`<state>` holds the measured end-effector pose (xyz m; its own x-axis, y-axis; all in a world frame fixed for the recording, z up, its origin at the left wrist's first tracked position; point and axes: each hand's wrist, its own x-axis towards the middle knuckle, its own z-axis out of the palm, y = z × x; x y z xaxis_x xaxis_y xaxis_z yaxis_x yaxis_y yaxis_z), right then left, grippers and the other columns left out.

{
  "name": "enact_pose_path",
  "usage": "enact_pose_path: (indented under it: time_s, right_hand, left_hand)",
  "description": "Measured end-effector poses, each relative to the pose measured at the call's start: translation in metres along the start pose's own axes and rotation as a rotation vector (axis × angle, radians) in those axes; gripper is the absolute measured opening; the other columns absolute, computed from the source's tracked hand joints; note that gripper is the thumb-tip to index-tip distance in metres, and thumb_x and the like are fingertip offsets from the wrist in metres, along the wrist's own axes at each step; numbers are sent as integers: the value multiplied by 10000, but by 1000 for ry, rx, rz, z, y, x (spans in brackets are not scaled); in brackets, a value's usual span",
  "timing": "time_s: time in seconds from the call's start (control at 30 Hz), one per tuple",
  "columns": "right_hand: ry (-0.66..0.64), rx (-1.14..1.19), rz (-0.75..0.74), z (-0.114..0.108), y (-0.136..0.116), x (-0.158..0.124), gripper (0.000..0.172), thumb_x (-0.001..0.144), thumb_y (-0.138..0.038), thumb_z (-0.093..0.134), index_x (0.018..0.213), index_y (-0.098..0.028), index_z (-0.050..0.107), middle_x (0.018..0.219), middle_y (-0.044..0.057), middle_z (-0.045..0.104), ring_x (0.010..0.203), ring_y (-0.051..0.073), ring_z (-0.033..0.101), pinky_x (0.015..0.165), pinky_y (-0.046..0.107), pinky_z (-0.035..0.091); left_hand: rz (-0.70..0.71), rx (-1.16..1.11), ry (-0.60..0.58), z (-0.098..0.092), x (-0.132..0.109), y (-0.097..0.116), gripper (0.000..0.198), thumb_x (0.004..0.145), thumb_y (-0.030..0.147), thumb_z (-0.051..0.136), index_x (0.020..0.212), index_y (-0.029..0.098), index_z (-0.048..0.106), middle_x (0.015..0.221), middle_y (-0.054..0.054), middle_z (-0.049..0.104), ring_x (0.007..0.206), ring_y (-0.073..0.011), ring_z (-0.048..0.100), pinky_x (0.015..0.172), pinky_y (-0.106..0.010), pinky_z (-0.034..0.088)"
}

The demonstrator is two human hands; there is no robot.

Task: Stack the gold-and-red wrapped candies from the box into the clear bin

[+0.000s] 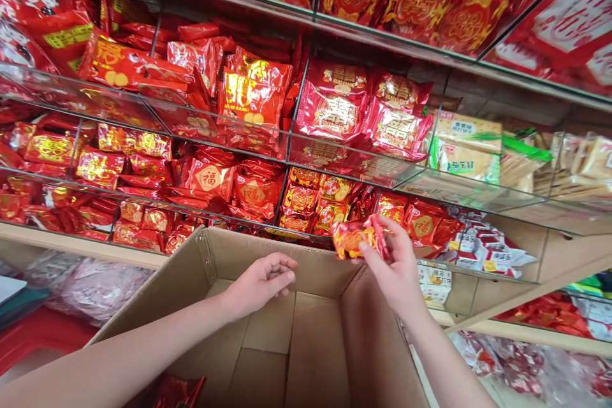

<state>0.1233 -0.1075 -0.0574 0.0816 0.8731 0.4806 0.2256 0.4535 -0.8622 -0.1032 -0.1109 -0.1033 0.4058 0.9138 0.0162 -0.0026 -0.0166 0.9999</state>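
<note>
My right hand (394, 268) is raised at the front of the lower glass bin and pinches a small red-and-gold snack packet (354, 239) between thumb and fingers. My left hand (262, 280) hovers over an open cardboard box (306, 331), fingers loosely curled with nothing visible in them. The box stands below the shelves, its inside mostly bare brown card. A shiny red packet (174, 390) lies at the box's near left corner.
Tiered glass bins (287, 140) hold several piles of red foil snack packets. Pale green-and-cream biscuit packs (466, 146) fill the right bins. A wooden shelf edge (81, 243) runs beneath, with bagged goods (95, 287) under it at left.
</note>
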Motion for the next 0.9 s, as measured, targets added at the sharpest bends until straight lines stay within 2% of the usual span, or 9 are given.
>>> enact_pose_path:
  time_s: [0.07,0.17,0.27,0.33,0.43,0.6,0.7,0.9]
  right_hand:
    - [145,-201,-82,-5,-1,11,358,756,-317,533,1089,-227,440,1111,75,478,874,189,547,588,293,507]
    - [326,-576,-224,-7,3,24,234,741,-315,551,922,-173,506,904,56,554,832,192,541,678,318,464]
    - [364,-861,-363,-2,9,30,205,749,-318,539,858,-147,504,819,52,554,789,180,531,671,289,422]
    - [330,-1030,-378,2,12,32,203,777,-341,503,839,-148,504,804,52,549,750,170,528,585,256,389]
    - [260,-1281,-315,8,14,33,226,818,-379,441,777,-165,501,757,34,547,665,153,527,479,238,299]
    - [141,-1484,-245,12,14,35,262,852,-375,387,736,-168,500,720,27,566,584,141,545,440,242,215]
    - [48,-1516,-180,15,11,33,247,856,-358,389,760,-163,505,704,42,588,587,161,575,438,244,232]
    - [-146,-1520,-5,21,4,39,239,859,-319,385,809,-148,545,704,89,627,637,208,611,494,262,357]
  left_hand:
    - [0,6,-5,-1,1,-3,283,727,375,570,907,171,495,721,31,532,613,-90,515,612,-247,433]
    - [-14,35,-20,-1,1,-6,254,718,360,572,873,171,502,696,32,540,613,-99,522,620,-260,435]
    - [-35,91,-38,-1,1,-9,200,718,320,566,833,165,513,662,39,545,580,-96,527,615,-255,421]
    - [-44,132,-55,-2,1,-11,172,724,295,552,825,162,515,641,41,546,583,-100,529,617,-253,416]
    - [-58,190,-97,-2,0,-15,157,730,285,533,821,158,518,622,43,547,580,-103,532,609,-246,419]
    - [-93,285,-181,-2,-2,-19,159,720,292,536,807,159,540,634,39,555,587,-108,546,581,-227,420]
    - [-118,338,-214,-2,-4,-20,175,722,302,526,813,154,548,622,38,552,588,-112,550,579,-225,422]
    - [-142,504,-280,-3,-2,-24,207,757,298,490,888,157,566,689,22,589,652,-117,572,614,-217,441]
